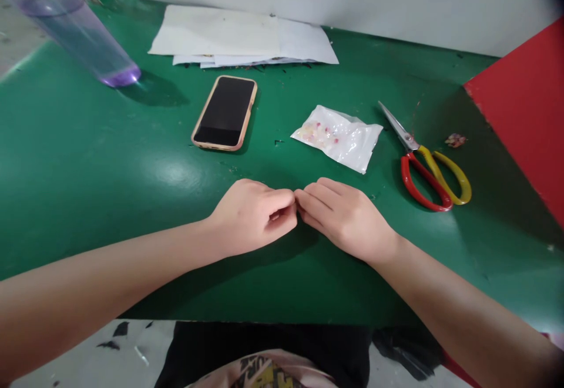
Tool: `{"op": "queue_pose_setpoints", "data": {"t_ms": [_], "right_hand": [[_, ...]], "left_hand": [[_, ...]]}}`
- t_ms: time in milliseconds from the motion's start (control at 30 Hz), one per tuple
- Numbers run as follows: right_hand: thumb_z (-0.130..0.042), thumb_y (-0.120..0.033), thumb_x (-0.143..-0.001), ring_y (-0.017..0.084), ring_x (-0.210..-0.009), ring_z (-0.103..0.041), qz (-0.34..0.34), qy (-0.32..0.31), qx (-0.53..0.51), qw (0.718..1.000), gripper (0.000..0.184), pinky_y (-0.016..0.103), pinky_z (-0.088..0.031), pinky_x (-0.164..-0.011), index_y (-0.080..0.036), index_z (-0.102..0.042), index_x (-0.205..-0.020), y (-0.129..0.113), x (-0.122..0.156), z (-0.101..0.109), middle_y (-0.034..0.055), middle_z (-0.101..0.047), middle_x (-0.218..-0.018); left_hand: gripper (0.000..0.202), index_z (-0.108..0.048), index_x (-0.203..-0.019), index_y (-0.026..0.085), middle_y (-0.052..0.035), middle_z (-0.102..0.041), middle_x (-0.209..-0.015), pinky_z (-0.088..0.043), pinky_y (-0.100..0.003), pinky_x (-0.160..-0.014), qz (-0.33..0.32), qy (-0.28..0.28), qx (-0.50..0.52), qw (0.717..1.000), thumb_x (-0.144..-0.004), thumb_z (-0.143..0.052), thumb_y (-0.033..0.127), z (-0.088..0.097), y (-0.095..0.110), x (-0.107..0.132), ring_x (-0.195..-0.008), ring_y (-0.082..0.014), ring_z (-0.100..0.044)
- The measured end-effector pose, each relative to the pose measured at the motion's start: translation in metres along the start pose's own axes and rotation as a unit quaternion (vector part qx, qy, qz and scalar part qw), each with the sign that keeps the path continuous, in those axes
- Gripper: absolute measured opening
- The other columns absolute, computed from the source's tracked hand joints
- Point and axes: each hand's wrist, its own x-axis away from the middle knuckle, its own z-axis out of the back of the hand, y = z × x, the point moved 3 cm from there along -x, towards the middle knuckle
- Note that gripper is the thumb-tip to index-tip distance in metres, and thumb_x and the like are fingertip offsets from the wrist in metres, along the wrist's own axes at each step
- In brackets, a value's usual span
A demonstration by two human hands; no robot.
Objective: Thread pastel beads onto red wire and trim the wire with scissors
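Your left hand (253, 215) and right hand (348, 215) meet at the curled fingertips, which hide whatever may be between them, so I cannot tell whether either grasps anything. Just beyond your right hand, the plastic packet (350, 140) lies flat on the green table (97, 194), whitish, shiny and crinkled, with pink and yellowish bits (324, 131) towards its left end, too small to make out. Around it you have scissors (411, 143) with red and yellow handles to the right, a dark-screened phone (224, 112) to the left, stacked papers (220, 33) behind, and a purple-tinted bottle (74, 27), cut off at the upper left, with liquid inside.
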Motion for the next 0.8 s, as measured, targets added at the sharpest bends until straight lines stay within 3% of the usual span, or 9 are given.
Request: {"op": "queue_pose_setpoints", "data": {"t_ms": [100,200,333,433,567,800], "right_hand": [[-0.049,-0.012,-0.093,0.016,-0.065,-0.054,-0.002,0.016,-0.021,1.000,0.016,0.029,-0.048,-0.058,-0.010,-0.065,-0.089,0.001,0.000,0.003,0.0063,-0.066,-0.077],[-0.055,-0.012,-0.091,0.016,-0.071,-0.061,-0.003,0.073,-0.051,0.996,0.013,0.029,-0.052,-0.062,-0.007,-0.064,-0.099,0.003,0.001,0.009,0.0091,-0.070,-0.085],[-0.061,-0.013,-0.088,0.017,-0.077,-0.065,-0.013,0.147,-0.059,0.987,0.025,0.030,-0.056,-0.067,-0.008,-0.060,-0.112,0.007,0.006,0.016,0.0100,-0.071,-0.092],[-0.064,-0.012,-0.086,0.017,-0.079,-0.066,-0.007,0.176,-0.058,0.983,0.029,0.030,-0.057,-0.068,-0.009,-0.060,-0.114,0.007,0.008,0.018,0.0093,-0.072,-0.092],[-0.065,-0.008,-0.084,0.017,-0.080,-0.066,-0.004,0.190,-0.055,0.980,0.031,0.030,-0.058,-0.068,-0.008,-0.061,-0.115,0.006,0.009,0.019,0.0096,-0.072,-0.092],[-0.067,-0.006,-0.081,0.017,-0.079,-0.066,0.013,0.184,-0.054,0.981,0.032,0.031,-0.058,-0.068,-0.005,-0.062,-0.113,0.002,0.008,0.019,0.0104,-0.072,-0.091]], "left_hand": [[0.035,-0.027,-0.053,0.018,0.0075,-0.024,-0.046,-0.020,-0.024,-0.043,0.015,0.007,0.019,1.000,-0.079,-0.050,0.013,0.004,0.000,-0.001,-0.043,-0.0074,-0.022],[0.033,-0.032,-0.055,0.018,0.0083,-0.027,-0.047,-0.023,-0.021,-0.043,0.041,0.026,0.077,0.996,-0.081,-0.052,0.013,0.014,0.002,-0.001,-0.043,-0.0054,-0.025],[0.024,-0.044,-0.062,0.017,0.0085,-0.033,-0.050,-0.026,-0.019,-0.044,0.048,0.087,0.153,0.983,-0.084,-0.053,0.017,0.024,0.006,0.001,-0.044,-0.0042,-0.029],[0.016,-0.053,-0.068,0.016,0.0077,-0.040,-0.051,-0.030,-0.020,-0.047,0.027,0.086,0.133,0.987,-0.082,-0.058,0.021,0.021,0.010,0.003,-0.045,-0.0052,-0.034],[0.018,-0.060,-0.069,0.015,0.0065,-0.047,-0.046,-0.034,-0.024,-0.047,-0.004,0.060,0.088,0.994,-0.085,-0.059,0.023,0.015,0.014,0.005,-0.042,-0.0074,-0.039],[0.026,-0.052,-0.062,0.016,0.0054,-0.043,-0.047,-0.032,-0.026,-0.045,-0.018,0.051,0.076,0.996,-0.088,-0.050,0.016,0.013,0.015,0.005,-0.043,-0.0091,-0.035]]}}
